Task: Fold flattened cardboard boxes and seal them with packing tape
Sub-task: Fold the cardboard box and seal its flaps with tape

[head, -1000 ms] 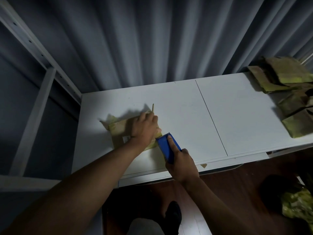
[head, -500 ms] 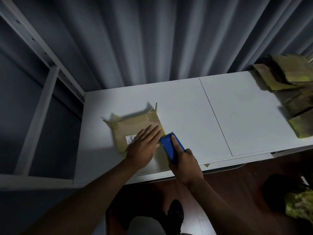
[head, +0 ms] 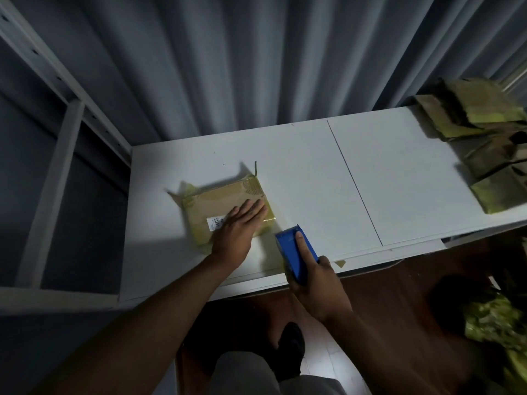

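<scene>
White table: taped cardboard box left, flattened boxes right.

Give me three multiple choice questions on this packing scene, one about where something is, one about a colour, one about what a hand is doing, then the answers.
1. Where is the pile of flattened boxes?
A. far right of the white table
B. on the floor
C. under the left hand

2. What colour is the tape dispenser?
A. red
B. blue
C. white

3. What is the left hand doing?
A. hanging idle
B. gripping the dispenser
C. pressing flat on the cardboard box

Answers: 1 A, the pile lies at the table's right end. 2 B, its body is plainly blue in the right hand. 3 C, straight fingers lie on the box beside its label.
</scene>
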